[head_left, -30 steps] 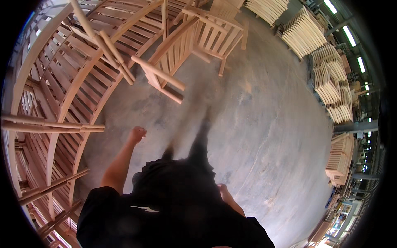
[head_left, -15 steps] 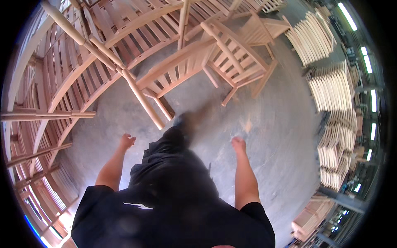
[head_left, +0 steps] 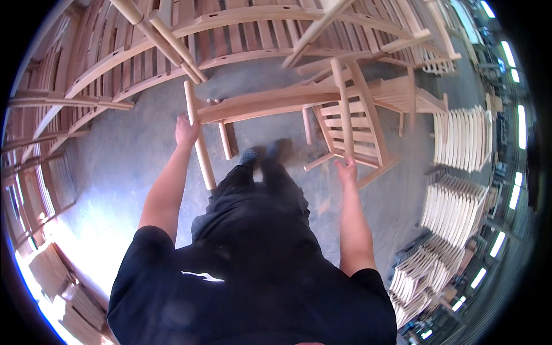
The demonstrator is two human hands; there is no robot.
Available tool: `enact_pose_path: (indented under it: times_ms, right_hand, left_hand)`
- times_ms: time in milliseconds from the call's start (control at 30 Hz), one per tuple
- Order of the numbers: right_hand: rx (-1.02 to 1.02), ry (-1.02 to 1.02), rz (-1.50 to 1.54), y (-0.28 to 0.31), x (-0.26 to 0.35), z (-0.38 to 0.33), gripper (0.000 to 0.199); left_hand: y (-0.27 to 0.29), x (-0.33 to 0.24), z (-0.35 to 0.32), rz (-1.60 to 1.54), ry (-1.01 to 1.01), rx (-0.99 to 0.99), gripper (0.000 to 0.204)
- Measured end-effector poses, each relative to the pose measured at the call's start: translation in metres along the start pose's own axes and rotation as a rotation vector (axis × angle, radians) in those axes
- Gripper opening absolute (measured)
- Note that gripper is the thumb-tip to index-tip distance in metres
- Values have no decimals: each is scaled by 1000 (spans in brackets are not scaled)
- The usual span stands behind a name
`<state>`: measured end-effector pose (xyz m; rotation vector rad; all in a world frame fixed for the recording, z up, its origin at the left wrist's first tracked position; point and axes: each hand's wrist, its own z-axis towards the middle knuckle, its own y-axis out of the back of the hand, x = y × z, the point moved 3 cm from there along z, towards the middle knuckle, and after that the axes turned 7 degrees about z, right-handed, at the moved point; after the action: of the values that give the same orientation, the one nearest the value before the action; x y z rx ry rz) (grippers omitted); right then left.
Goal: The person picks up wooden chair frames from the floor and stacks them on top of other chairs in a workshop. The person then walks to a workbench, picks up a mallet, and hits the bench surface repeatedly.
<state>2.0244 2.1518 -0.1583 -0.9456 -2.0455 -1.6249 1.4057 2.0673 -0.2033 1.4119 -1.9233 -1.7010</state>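
Gripping an unfinished wooden chair (head_left: 345, 109) with both hands.
Left hand (head_left: 187, 131) wrapping a leg (head_left: 200, 144), right hand (head_left: 347, 170) clasping a back post (head_left: 344, 112); likely needing a steady lift.

Unfinished wooden chair (head_left: 322, 109), tipped sideways

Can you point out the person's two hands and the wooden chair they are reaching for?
left hand (head_left: 186, 131), head view, on the back of the hand at a chair leg.
right hand (head_left: 347, 171), head view, on the knuckles at a chair post.
wooden chair (head_left: 270, 102), head view, on its long front rail.
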Motion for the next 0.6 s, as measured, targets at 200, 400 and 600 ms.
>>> enact_pose_path:
  times_ms: [200,400,600]
  right_hand:
    - [6,88,6,-4,107,144,63]
    - [160,99,112,-64,113,304,65]
    - [349,-378,291,-77,117,381,71]
  left_hand:
    - [-6,-9,51,35,117,-67,83]
    - [-22,-5,95,-177,271,19,88]
    - [-64,8,153,-255,422,74,62]
